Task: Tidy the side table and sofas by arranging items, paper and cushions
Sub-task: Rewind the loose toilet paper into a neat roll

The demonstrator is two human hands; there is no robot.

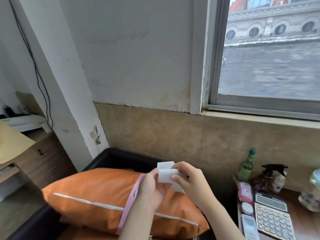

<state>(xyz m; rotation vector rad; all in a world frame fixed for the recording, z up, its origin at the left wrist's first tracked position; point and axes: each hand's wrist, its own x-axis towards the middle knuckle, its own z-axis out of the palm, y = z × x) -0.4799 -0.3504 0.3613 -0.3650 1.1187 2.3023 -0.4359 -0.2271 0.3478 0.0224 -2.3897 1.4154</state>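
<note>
Two hands in view, both on one piece of white paper [167, 175] held up in front of the chest, above the sofa: the left hand [152, 187] pinches its left edge with curled fingers, the right hand [188, 179] pinches the right side, thumb on the front, and the sheet looks folded over on itself. One orange cushion [97, 196] with a white zip lies on the black sofa [121, 158] right under the hands; a pink strap [129, 203] hangs by the left wrist and crosses in front of the cushion. Side table [304, 220] on the right holds one green bottle [246, 166], one dark spray bottle [270, 177], one calculator [273, 217], one pink packet [245, 194], one small round white tub [247, 208], one remote [249, 226] and a glass jar [311, 193] cut off at the edge. Any writing on the labels is too blurry to read.
</note>
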